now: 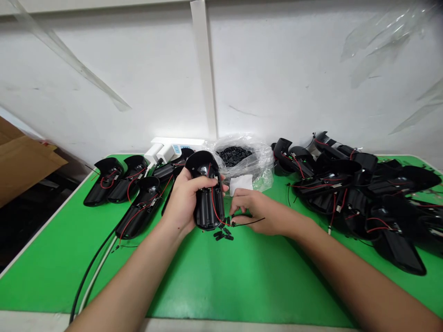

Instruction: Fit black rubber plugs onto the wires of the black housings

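Your left hand (180,201) grips the black housing (209,210). Just right of it, your right hand (255,210) curls, its hold unclear.

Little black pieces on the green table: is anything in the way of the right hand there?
Nothing visible blocks the right hand; its fingertips are close beside the little black pieces. A thin red wire passes nearby, though.

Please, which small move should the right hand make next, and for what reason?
Perhaps secure one of the small black pieces with the right hand: it is at their loose group, while the left hand holds the black housing.
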Tool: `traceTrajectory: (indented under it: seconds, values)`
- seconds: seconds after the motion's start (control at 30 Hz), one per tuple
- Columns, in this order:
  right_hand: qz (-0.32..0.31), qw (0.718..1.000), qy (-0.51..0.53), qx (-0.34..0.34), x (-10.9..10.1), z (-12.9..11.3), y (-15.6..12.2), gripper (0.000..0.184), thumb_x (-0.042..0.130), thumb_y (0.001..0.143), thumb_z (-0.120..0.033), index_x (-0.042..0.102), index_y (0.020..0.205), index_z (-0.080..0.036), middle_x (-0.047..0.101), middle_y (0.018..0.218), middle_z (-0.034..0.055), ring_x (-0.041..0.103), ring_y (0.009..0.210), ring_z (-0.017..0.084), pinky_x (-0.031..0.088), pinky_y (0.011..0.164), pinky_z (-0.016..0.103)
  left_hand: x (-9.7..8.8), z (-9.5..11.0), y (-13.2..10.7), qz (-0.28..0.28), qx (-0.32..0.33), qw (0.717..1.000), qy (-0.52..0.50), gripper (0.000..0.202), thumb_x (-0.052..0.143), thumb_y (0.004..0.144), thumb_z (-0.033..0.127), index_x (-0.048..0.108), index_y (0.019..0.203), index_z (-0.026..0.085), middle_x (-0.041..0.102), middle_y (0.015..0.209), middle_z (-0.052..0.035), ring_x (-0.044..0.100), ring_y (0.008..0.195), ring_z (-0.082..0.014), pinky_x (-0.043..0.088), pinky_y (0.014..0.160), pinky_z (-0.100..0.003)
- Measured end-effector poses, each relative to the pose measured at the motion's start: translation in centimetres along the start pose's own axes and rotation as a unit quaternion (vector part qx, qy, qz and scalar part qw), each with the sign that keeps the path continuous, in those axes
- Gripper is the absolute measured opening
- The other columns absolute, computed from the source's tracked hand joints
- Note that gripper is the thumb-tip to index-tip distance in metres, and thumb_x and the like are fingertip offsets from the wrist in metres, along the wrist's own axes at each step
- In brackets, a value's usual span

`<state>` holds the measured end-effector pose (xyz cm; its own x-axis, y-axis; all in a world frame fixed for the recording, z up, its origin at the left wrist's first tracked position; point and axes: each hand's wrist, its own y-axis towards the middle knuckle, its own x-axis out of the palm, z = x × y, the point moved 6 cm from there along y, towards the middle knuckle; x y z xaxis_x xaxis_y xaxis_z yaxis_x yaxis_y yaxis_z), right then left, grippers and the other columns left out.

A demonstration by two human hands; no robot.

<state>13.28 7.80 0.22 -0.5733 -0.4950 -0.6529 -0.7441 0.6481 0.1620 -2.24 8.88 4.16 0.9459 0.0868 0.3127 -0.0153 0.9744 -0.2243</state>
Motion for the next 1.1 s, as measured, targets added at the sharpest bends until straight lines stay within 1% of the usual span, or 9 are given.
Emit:
traceTrajectory:
  seconds: [0.13, 0.23, 0.3, 0.43, 0.53, 0.7, 0.83, 0.97, 1.1]
  values:
    - [0.008, 1.0, 0.007, 0.019, -0.1, 0.6, 0.2, 0.01, 0.078, 0.092, -0.016, 0.069, 0.095, -0.011, 0.06, 0.092, 0.0052, 0.054, 0.081, 0.015, 0.042, 0.073, 0.028, 0.1, -0.2, 0.2, -0.011, 0.004, 1.0, 0.01, 0.047, 0.076, 0.067, 0.014, 0.055, 0.107, 0.022, 0.076, 0.084, -0.0025, 0.074, 0.063, -0.0184, 0.059, 0.048, -0.022]
    - [0.021, 0.993, 0.091, 0.068, 0.1, 1.6, 0.2, 0.013, 0.077, 0.092, -0.022, 0.068, 0.095, -0.013, 0.061, 0.081, 0.0016, 0.055, 0.072, 0.013, 0.044, 0.067, 0.027, 0.0, -0.3, 0.3, -0.011, 0.003, 1.0, 0.017, 0.047, 0.076, 0.066, 0.014, 0.054, 0.108, 0.023, 0.075, 0.083, -0.0026, 0.074, 0.063, -0.0187, 0.059, 0.048, -0.022]
    - [0.04, 0.981, 0.167, 0.09, 0.2, 1.9, 0.2, 0.016, 0.077, 0.093, -0.027, 0.068, 0.096, -0.014, 0.063, 0.078, 0.0008, 0.057, 0.07, 0.013, 0.047, 0.067, 0.027, 0.0, -0.3, 0.4, -0.013, 0.006, 1.0, 0.022, 0.048, 0.076, 0.066, 0.015, 0.054, 0.108, 0.023, 0.075, 0.084, -0.0027, 0.074, 0.063, -0.019, 0.059, 0.049, -0.023]
    - [0.138, 0.945, 0.281, 0.091, -0.7, 1.8, 0.4, 0.022, 0.082, 0.085, -0.03, 0.071, 0.096, -0.015, 0.068, 0.082, 0.0021, 0.062, 0.075, 0.012, 0.053, 0.075, 0.028, 0.0, -0.5, 0.6, -0.012, 0.015, 0.999, 0.031, 0.052, 0.078, 0.064, 0.015, 0.054, 0.11, 0.024, 0.073, 0.085, -0.0006, 0.073, 0.064, -0.0186, 0.06, 0.054, -0.024]
    - [0.214, 0.915, 0.331, 0.086, -1.8, 1.6, 0.4, 0.027, 0.088, 0.079, -0.031, 0.07, 0.093, -0.017, 0.071, 0.081, 0.0016, 0.065, 0.071, 0.012, 0.056, 0.071, 0.027, -0.2, -0.7, 0.7, 0.001, 0.02, 0.999, 0.039, 0.049, 0.079, 0.063, 0.016, 0.056, 0.105, 0.024, 0.07, 0.085, 0.0021, 0.071, 0.066, -0.0152, 0.06, 0.059, -0.023]
    - [0.273, 0.905, 0.312, 0.091, -3.0, 1.6, 0.1, 0.026, 0.092, 0.077, -0.035, 0.076, 0.083, -0.016, 0.074, 0.073, 0.0038, 0.068, 0.065, 0.013, 0.057, 0.064, 0.027, -0.2, -1.0, 0.8, -0.004, 0.028, 0.996, 0.081, 0.048, 0.083, 0.063, 0.021, 0.062, 0.106, 0.023, 0.07, 0.087, 0.0018, 0.066, 0.073, -0.0099, 0.056, 0.064, -0.019]
    - [0.272, 0.896, 0.337, 0.093, -2.9, 2.0, 0.0, 0.029, 0.094, 0.075, -0.038, 0.079, 0.089, -0.017, 0.077, 0.076, 0.0046, 0.072, 0.069, 0.016, 0.062, 0.071, 0.031, -0.2, -1.1, 0.8, -0.01, 0.036, 0.993, 0.113, 0.041, 0.083, 0.067, 0.024, 0.066, 0.103, 0.022, 0.071, 0.087, 0.0029, 0.065, 0.075, -0.0095, 0.053, 0.065, -0.018]
    - [0.258, 0.891, 0.36, 0.101, -2.5, 2.1, 0.1, 0.03, 0.094, 0.075, -0.038, 0.08, 0.091, -0.018, 0.079, 0.081, 0.0051, 0.075, 0.074, 0.018, 0.066, 0.077, 0.036, -0.3, -1.4, 0.9, -0.016, 0.042, 0.99, 0.134, 0.036, 0.082, 0.07, 0.024, 0.067, 0.103, 0.021, 0.071, 0.088, 0.0039, 0.064, 0.077, -0.0083, 0.052, 0.071, -0.018]
    - [0.253, 0.891, 0.361, 0.11, -2.4, 2.0, 0.2, 0.03, 0.096, 0.073, -0.036, 0.08, 0.09, -0.017, 0.078, 0.082, 0.0051, 0.075, 0.073, 0.017, 0.065, 0.075, 0.034, -0.3, -1.5, 1.0, -0.026, 0.06, 0.984, 0.165, 0.034, 0.079, 0.074, 0.023, 0.067, 0.106, 0.022, 0.072, 0.092, 0.0046, 0.063, 0.081, -0.0068, 0.05, 0.078, -0.017]
